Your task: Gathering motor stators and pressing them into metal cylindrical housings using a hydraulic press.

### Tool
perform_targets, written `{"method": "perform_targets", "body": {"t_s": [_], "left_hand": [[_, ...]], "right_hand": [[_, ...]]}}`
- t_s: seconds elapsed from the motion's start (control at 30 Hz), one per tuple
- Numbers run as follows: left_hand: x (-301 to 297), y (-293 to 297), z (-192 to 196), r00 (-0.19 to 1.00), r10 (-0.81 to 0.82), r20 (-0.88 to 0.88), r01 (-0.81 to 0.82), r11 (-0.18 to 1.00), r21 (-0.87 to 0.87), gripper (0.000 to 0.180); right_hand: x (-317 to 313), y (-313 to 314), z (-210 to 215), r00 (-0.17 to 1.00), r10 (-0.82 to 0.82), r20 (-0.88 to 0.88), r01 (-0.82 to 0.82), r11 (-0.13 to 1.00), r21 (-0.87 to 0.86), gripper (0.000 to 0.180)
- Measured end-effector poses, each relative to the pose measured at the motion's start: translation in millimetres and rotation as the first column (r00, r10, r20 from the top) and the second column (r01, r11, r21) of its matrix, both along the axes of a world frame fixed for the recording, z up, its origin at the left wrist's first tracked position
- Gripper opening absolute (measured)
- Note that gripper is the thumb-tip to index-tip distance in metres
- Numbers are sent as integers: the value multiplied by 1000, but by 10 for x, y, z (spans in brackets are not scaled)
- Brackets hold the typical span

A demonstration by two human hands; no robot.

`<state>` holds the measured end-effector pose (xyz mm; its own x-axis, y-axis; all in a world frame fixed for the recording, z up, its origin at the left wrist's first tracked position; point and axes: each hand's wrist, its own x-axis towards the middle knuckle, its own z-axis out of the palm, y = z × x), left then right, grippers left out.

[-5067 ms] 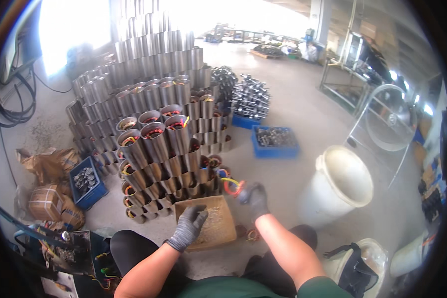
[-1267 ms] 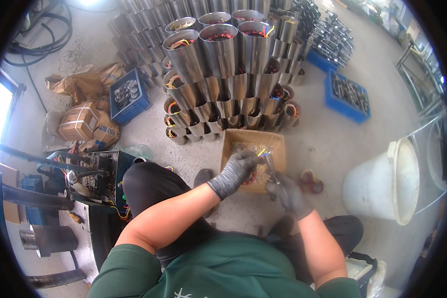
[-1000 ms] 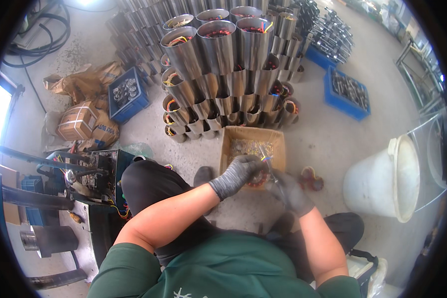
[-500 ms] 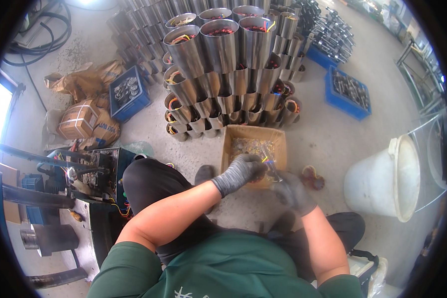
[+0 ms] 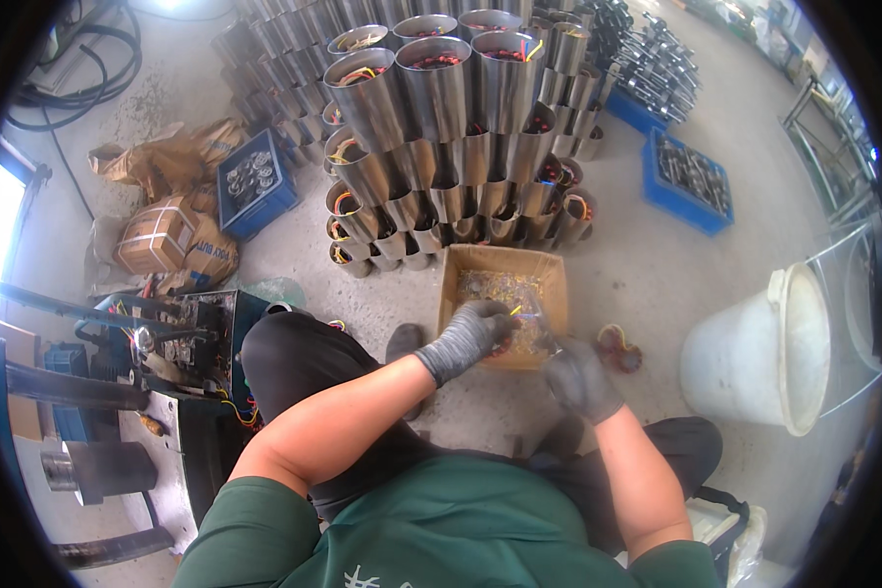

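Note:
My left hand [image 5: 473, 335], in a grey glove, is closed around a bundle of coloured wires [image 5: 516, 311]; yellow and blue ends stick out past the fingertips. Something reddish shows below those fingers, mostly hidden. My right hand [image 5: 580, 377], gloved too, is closed on a slim metallic hand tool [image 5: 543, 329] that points toward the wires; whether it is cutters or strippers I cannot make out. Both hands are over the near edge of an open cardboard box [image 5: 553, 267], whose bottom is strewn with small yellowish bits. Right of it, a round red wire coil [image 5: 615, 350] lies on the floor.
Stacked steel cylinders [image 5: 431, 98] with wires inside rise beyond the box. Blue crates [image 5: 691, 186] of metal parts stand on both sides. A white bucket [image 5: 740, 343] is at the right, a machine [image 5: 191, 343] at the left. Behind it lie brown sacks [image 5: 167, 162] and a strapped carton [image 5: 157, 235].
My left hand has shifted slightly left with the wires. My right hand has turned a little, and its tool has swung more upright.

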<state>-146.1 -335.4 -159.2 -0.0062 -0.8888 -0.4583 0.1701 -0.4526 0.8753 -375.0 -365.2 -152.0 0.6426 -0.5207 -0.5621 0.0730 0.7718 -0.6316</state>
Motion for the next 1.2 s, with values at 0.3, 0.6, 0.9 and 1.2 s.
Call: {"method": "perform_targets", "body": {"t_s": [0.3, 0.6, 0.9, 1.2], "left_hand": [[4, -13, -111, 999, 41, 33, -39, 997, -62, 17], [32, 41, 296, 956, -183, 228, 139, 971, 194, 26], [13, -6, 215, 940, -144, 308, 119, 988, 99, 27], [552, 284, 1566, 813, 571, 115, -433, 724, -537, 23]], "right_hand": [[74, 95, -231, 990, -114, -83, 91, 966, -241, 20], [-16, -131, -211, 977, -214, 6, 212, 972, 106, 28], [-25, -44, -371, 976, -172, -135, 131, 954, -271, 36], [-1091, -1103, -2023, 552, -732, -399, 802, 598, 12, 27]]}}
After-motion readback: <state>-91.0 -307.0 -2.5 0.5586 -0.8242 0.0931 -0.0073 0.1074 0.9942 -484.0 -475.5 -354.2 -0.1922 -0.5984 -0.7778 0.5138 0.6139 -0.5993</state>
